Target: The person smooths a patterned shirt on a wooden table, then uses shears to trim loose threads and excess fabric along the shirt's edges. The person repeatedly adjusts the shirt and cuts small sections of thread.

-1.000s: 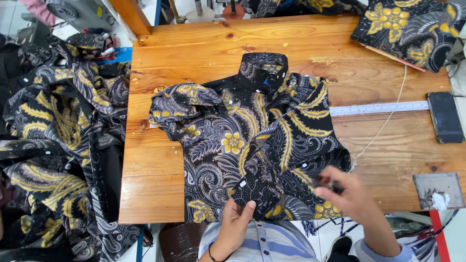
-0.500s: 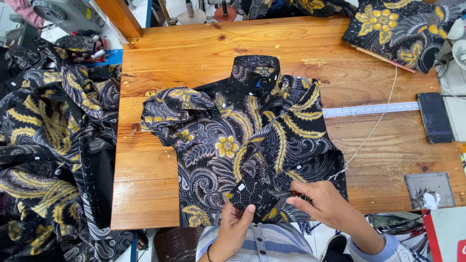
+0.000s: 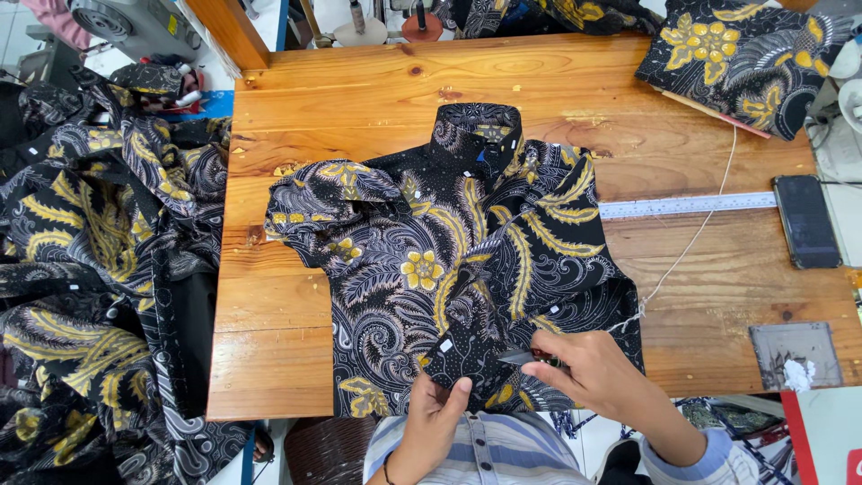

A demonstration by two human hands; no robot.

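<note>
- The shirt (image 3: 467,269) lies front up on the table (image 3: 359,99), collar away from the person and hem at the near edge.
- The left hand (image 3: 435,418) pinches the front placket near the hem, thumb on top, and lifts it a little off the layer below.
- The right hand (image 3: 593,373) is closed narrow on a small dark tool (image 3: 530,357), likely a thread snip, though it is too small to be sure. Its tip rests at the placket, just beside the left thumb.
- Risk: a blade this close to lifted cloth could nick the fabric instead of a loose thread, if the pinch slackens.
- Risk: the left thumb sits next to the tip, so a slip of the right hand could catch it.
- Risk: the hem is at the table edge, and a pull toward the body could drag the shirt off and undo its flat lay.
- Risk: a white cord (image 3: 691,242) runs from the table down to the shirt's right side, over the ruler (image 3: 687,205). Tugging the shirt could snag it and shift the ruler, or the phone (image 3: 805,221) near it.
- The pile (image 3: 99,269) of like shirts on the left stands apart.
</note>
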